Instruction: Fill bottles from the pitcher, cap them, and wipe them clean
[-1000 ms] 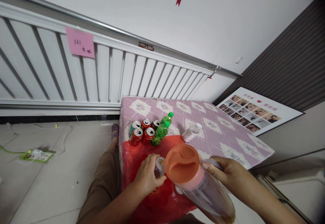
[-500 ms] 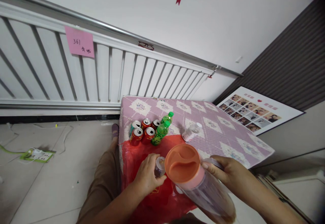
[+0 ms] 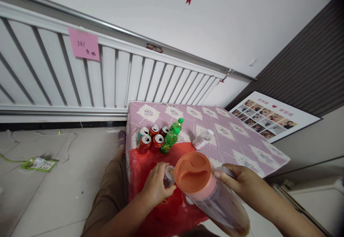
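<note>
**Pitcher tilted over a small bottle at the near table edge**

Your right hand (image 3: 242, 183) is wrapped around the handle side of the clear pitcher (image 3: 215, 197), grip closed on it, with the orange lid (image 3: 192, 172) tipped toward the small bottle (image 3: 169, 176). Your left hand (image 3: 157, 186) pinches that bottle just below its neck, holding it against the lid's edge, above the red cloth (image 3: 150, 165) at the near end of the table (image 3: 236, 140).

The bottle's mouth is narrow, so a steeper tilt or a wobble in either hand could send liquid onto the cloth or your lap. Both hands sit right at the near edge, with little table beneath them.

Farther in stand the cans (image 3: 150, 138) and two green bottles (image 3: 170, 140), close together; a clear bottle (image 3: 202, 139) lies on its side. The far right of the table offers open room.
</note>
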### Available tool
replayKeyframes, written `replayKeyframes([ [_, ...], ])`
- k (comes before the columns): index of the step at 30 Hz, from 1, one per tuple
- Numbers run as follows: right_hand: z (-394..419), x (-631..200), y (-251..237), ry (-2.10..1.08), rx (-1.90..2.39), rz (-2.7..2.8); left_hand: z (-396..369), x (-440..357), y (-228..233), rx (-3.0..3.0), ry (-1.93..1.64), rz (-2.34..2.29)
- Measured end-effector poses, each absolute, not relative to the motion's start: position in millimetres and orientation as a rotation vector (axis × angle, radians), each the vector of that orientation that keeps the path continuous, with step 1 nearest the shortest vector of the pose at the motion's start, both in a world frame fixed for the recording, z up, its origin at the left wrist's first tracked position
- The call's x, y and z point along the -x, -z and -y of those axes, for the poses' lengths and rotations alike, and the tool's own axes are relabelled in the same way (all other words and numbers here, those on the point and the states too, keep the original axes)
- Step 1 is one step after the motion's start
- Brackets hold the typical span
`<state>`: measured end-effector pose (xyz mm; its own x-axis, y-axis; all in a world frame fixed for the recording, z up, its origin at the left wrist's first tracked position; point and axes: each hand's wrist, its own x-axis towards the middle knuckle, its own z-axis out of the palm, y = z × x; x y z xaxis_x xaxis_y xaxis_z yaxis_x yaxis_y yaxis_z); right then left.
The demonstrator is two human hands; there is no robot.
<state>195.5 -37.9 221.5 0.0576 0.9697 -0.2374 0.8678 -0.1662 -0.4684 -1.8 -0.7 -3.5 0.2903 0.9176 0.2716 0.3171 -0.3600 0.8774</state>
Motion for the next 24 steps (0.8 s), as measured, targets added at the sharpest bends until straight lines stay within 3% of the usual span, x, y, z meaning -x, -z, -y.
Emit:
replayKeyframes([
  [24,37.5,-197.8,-223.0,-0.742,2.155,1.943,-0.1,2.2,-0.2,-1.828,-1.057,-1.098],
])
